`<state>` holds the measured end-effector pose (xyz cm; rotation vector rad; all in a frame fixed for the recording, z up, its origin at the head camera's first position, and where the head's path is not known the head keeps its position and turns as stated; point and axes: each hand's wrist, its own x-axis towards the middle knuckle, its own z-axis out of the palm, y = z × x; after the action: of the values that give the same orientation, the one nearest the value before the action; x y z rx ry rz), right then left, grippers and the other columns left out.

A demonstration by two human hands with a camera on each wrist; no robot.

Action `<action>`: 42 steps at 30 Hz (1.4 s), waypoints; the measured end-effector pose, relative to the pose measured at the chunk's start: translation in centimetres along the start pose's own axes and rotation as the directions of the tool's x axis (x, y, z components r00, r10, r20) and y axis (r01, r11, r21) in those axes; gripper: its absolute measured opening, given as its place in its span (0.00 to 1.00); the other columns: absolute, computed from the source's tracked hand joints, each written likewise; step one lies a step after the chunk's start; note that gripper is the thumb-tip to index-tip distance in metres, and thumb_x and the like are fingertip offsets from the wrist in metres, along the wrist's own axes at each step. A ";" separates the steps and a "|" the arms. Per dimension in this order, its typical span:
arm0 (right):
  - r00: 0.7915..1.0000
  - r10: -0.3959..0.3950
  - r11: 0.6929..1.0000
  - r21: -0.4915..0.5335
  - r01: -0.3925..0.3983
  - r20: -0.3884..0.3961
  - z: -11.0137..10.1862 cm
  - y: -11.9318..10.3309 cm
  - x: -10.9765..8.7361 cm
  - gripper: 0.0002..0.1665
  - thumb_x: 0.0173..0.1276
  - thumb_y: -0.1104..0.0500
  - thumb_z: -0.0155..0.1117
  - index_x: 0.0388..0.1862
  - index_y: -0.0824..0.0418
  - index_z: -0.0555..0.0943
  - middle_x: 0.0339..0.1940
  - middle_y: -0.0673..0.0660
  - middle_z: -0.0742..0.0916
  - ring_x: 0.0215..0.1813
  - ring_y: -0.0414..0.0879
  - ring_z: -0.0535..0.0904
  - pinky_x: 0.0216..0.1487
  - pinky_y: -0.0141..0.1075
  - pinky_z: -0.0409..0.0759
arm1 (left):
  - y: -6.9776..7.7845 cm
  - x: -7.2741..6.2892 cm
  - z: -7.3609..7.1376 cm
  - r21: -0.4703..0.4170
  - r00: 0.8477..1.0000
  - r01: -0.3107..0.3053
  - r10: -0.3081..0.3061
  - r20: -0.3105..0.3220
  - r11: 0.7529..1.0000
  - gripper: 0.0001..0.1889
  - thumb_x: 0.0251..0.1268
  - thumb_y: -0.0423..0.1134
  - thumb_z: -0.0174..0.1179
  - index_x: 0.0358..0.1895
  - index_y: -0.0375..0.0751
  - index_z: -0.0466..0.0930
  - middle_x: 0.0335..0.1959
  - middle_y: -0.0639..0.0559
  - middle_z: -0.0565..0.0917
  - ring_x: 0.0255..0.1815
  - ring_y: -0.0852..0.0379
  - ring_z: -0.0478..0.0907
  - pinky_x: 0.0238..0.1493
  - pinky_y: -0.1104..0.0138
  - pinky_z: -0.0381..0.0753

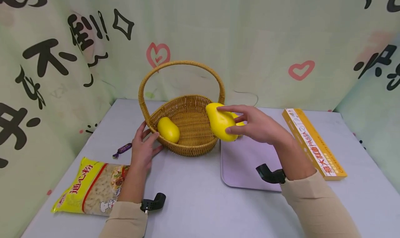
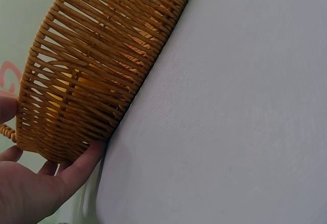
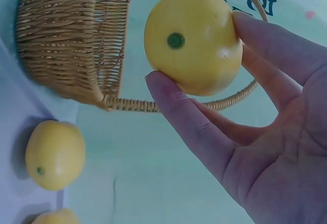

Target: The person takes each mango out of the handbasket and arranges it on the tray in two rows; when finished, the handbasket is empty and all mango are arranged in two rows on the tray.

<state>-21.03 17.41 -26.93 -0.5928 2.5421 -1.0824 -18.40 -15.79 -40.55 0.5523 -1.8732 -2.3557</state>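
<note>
Head view shows the right hand (image 1: 259, 125), whose fingertips and thumb grasp a yellow mango (image 1: 221, 123) in the air, near the right rim of the wicker basket (image 1: 190, 151). The left hand (image 1: 144, 149) grips this basket at its left side, with the fingers against the outer wall. Another mango (image 1: 168, 130) lies inside, at the left. In the right wrist view, two more mangoes (image 3: 55, 155) are outside the basket. A purple tray (image 1: 247, 165) lies beside it, and farther right is a pasta box (image 1: 315, 144).
</note>
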 end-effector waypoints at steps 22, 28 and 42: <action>0.993 0.105 0.988 0.110 -0.111 0.057 2.4 7.4 -3.7 0.38 0.69 0.52 0.72 0.77 0.51 0.73 0.75 0.66 0.74 0.60 0.56 0.78 0.53 0.42 0.87 | 0.0 0.0 0.0 -0.006 1.000 0.012 -0.013 -0.012 1.000 0.39 0.76 0.37 0.57 0.84 0.64 0.52 0.81 0.46 0.60 0.73 0.44 0.69 0.67 0.43 0.78; 0.994 0.086 0.987 0.132 -0.095 0.074 3.3 8.6 -3.3 0.38 0.69 0.54 0.73 0.76 0.55 0.74 0.74 0.68 0.75 0.55 0.54 0.81 0.50 0.41 0.88 | 0.0 -0.1 0.1 0.005 1.000 0.010 -0.009 -0.012 1.000 0.38 0.77 0.38 0.57 0.84 0.63 0.52 0.81 0.45 0.60 0.73 0.43 0.69 0.67 0.43 0.77; 0.981 0.160 0.963 0.200 -0.180 0.112 3.9 9.7 -2.8 0.39 0.71 0.51 0.71 0.79 0.51 0.70 0.77 0.69 0.70 0.69 0.62 0.73 0.56 0.44 0.87 | -0.1 0.0 0.1 -0.008 1.000 -0.001 0.001 -0.011 1.000 0.38 0.76 0.37 0.58 0.84 0.63 0.54 0.80 0.45 0.61 0.73 0.43 0.69 0.66 0.42 0.78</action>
<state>-19.32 22.54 -36.34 -0.3542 2.3108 -1.2084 -18.41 -15.64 -40.65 0.5618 -1.8589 -2.3535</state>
